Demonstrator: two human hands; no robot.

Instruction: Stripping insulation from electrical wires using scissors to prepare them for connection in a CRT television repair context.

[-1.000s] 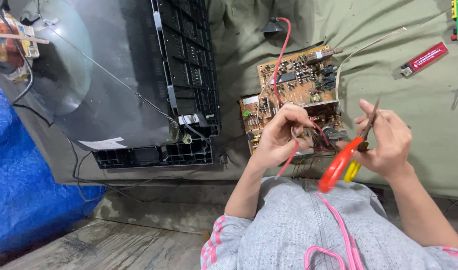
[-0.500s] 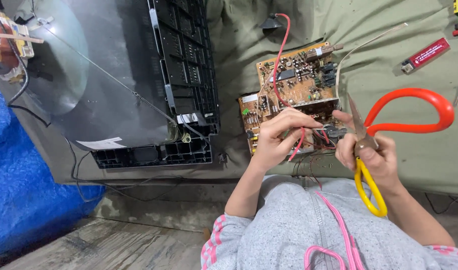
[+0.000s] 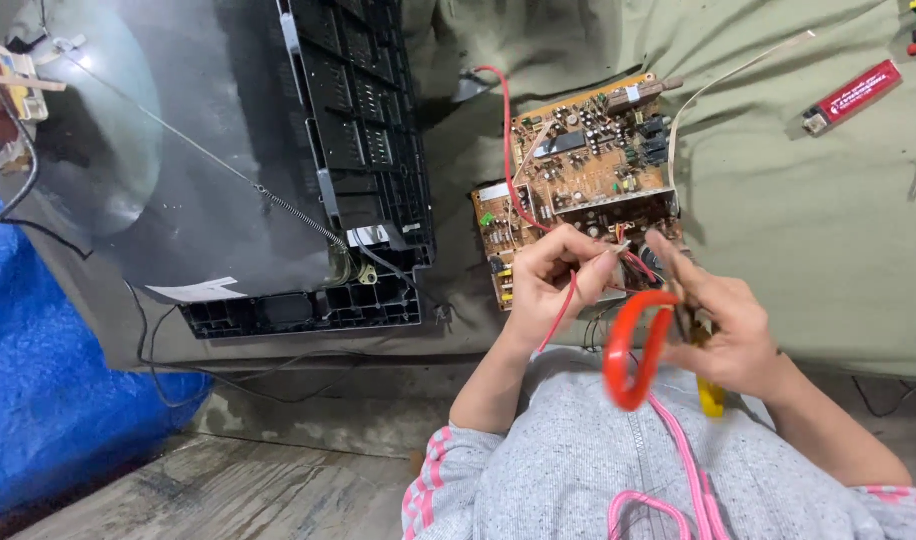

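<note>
Glossy red and yellow plastic is showing on the scissors' handles (image 3: 638,350). The circuit board (image 3: 578,185) is looking matt brown with shiny metal parts, lying on creased olive cloth (image 3: 798,230). Ribbed black plastic housing (image 3: 353,120) is sitting beside smooth grey glass (image 3: 128,140).

The scissors (image 3: 646,345) now hang lower in the right hand (image 3: 728,325), their red loop swung down from its raised position beside the left hand (image 3: 553,275) over the circuit board (image 3: 578,170).

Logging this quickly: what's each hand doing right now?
Left hand: pinching the red wire.
Right hand: closed on the scissors.
</note>
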